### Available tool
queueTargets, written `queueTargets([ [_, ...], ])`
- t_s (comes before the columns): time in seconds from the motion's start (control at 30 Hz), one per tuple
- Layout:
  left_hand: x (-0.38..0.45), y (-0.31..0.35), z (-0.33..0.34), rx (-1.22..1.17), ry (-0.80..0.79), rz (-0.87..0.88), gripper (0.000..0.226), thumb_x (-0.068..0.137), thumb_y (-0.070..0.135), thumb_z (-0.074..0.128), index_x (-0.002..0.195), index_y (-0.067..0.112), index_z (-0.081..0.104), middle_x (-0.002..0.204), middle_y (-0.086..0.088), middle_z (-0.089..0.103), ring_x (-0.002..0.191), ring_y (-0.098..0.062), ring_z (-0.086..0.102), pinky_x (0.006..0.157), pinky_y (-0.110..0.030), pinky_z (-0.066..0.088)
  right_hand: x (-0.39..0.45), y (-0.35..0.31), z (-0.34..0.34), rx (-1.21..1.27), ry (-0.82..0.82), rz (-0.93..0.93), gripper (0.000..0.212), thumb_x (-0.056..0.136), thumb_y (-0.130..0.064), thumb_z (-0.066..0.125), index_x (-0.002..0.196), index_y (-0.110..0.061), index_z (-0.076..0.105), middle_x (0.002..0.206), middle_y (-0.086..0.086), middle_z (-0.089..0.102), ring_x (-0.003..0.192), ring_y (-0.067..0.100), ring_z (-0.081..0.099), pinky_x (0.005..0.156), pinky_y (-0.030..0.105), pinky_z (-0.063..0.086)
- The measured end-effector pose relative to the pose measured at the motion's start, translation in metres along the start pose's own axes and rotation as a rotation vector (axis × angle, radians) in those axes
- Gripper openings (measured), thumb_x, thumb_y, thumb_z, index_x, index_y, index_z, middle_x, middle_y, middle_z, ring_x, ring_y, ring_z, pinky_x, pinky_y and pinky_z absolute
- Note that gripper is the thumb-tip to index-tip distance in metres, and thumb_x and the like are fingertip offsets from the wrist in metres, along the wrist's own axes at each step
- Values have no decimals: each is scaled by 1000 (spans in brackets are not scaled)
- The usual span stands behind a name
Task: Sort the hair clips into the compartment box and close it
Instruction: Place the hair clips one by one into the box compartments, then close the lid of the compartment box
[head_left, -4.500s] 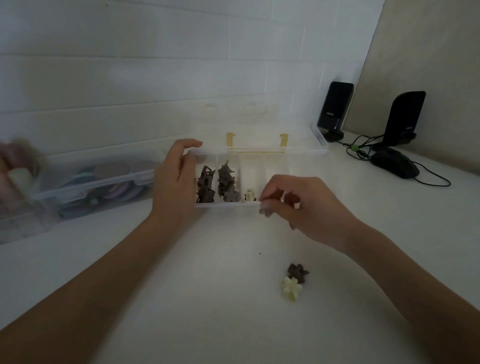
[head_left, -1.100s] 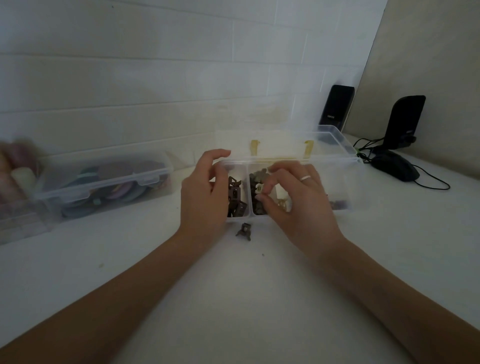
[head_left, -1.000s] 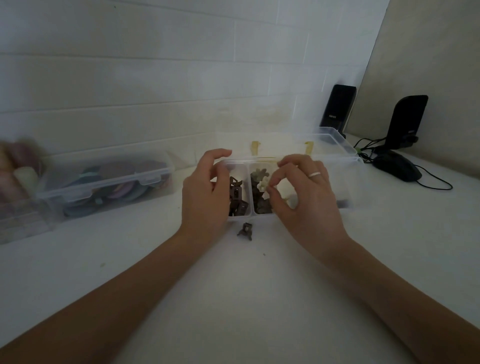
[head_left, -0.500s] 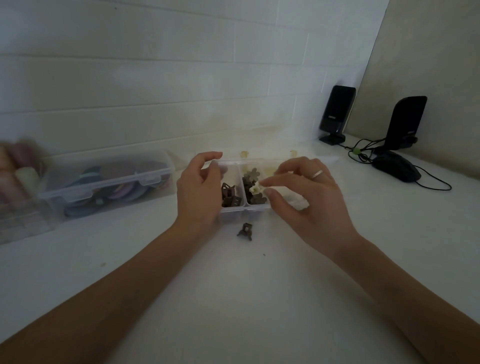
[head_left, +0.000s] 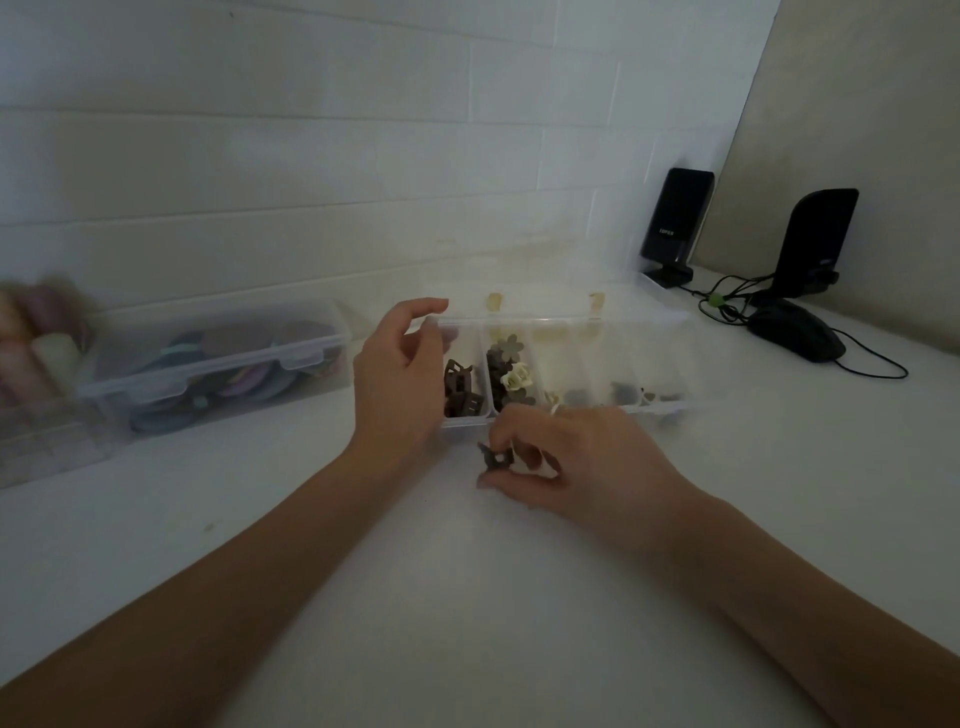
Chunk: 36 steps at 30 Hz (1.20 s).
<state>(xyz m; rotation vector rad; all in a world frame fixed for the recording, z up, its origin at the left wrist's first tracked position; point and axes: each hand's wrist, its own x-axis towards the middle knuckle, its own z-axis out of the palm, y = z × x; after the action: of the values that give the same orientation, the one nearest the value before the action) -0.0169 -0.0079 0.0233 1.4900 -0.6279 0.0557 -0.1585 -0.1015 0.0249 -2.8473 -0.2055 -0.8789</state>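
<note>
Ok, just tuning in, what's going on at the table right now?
A person is sorting small hair clips into a clear compartment box whose lid is open. The left hand steadies the box's left end, while the right hand pinches a dark clip just in front of the box. Dark clips fill the two left compartments, with a cream clip on top of the second.

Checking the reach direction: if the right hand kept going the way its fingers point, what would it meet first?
Probably the left hand: the right hand, pinching a dark clip, points left. Depth is unclear.

Right hand (head_left: 582, 457) now on stray clip (head_left: 496, 457)
</note>
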Motion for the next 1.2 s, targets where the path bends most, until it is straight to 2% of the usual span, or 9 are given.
queueTargets([
  [0.07, -1, 2, 0, -13, 5, 4, 21, 99, 19, 46, 99, 34, 61, 82, 5, 70, 41, -5, 40, 44, -20, 37, 3, -3, -6, 149, 165, 28, 13, 82, -32, 63, 89, -23, 58, 85, -16, 51, 66, -7, 47, 54, 6, 36],
  [0.23, -9, 5, -3, 0, -22, 88, 19, 97, 19, 48, 100, 34, 60, 70, -5, 66, 40, -7, 38, 40, -20, 34, 7, -1, -17, 261, 446, 277, 25, 81, -12, 70, 97, -29, 59, 92, -23, 56, 84, 4, 56, 67, 16, 48],
  [0.33, -13, 5, -1, 63, -12, 148, 17, 96, 17, 48, 106, 24, 60, 50, 13, 56, 36, -5, 37, 40, -13, 30, 6, 2, -16, 292, 476, 364, 24, 82, -12, 70, 94, -30, 58, 90, -25, 58, 82, 5, 55, 67, 14, 43],
  [0.43, -15, 4, 2, 116, -11, 188, 19, 96, 15, 48, 106, 25, 61, 51, 17, 56, 38, -5, 42, 43, -14, 31, 6, 5, -13, 335, 509, 396, 22, 81, -13, 70, 93, -27, 58, 94, -15, 64, 85, 9, 58, 67, 19, 44],
  [0.6, -17, 5, 4, 133, -33, 221, 23, 95, 14, 47, 107, 28, 60, 63, 15, 61, 45, -5, 49, 48, -14, 35, 6, 8, -9, 189, 468, 362, 22, 82, -11, 70, 91, -30, 62, 94, -18, 65, 88, 6, 52, 74, 8, 37],
  [0.87, -14, 5, 6, 78, -47, 131, 19, 96, 17, 49, 107, 28, 61, 55, 15, 58, 38, -4, 43, 43, -16, 36, 7, 19, -4, 43, 400, 245, 24, 85, -35, 56, 100, -27, 73, 109, -18, 58, 95, -3, 42, 88, 17, 36],
  [1.0, -11, 6, 5, 2, -70, 49, 20, 96, 18, 49, 102, 32, 62, 67, 1, 66, 39, -7, 40, 42, -23, 36, 6, 24, -20, 34, 608, 264, 24, 91, -26, 50, 106, -21, 69, 106, -12, 57, 100, -9, 43, 91, 21, 34],
  [1.1, -9, 7, 3, 19, -68, 18, 18, 95, 20, 52, 100, 34, 62, 80, -13, 68, 47, -12, 43, 47, -27, 40, 6, 42, -37, -33, 810, 606, 25, 92, -28, 44, 110, -21, 60, 112, -6, 58, 107, 12, 49, 93, 31, 32],
  [1.2, -6, 10, 0, 34, -80, -11, 20, 97, 17, 48, 106, 31, 57, 81, -3, 70, 55, -16, 50, 49, -27, 44, 0, 69, -45, 2, 697, 1111, 33, 93, -34, 40, 121, -20, 49, 129, 4, 51, 121, 25, 42, 99, 44, 28],
])
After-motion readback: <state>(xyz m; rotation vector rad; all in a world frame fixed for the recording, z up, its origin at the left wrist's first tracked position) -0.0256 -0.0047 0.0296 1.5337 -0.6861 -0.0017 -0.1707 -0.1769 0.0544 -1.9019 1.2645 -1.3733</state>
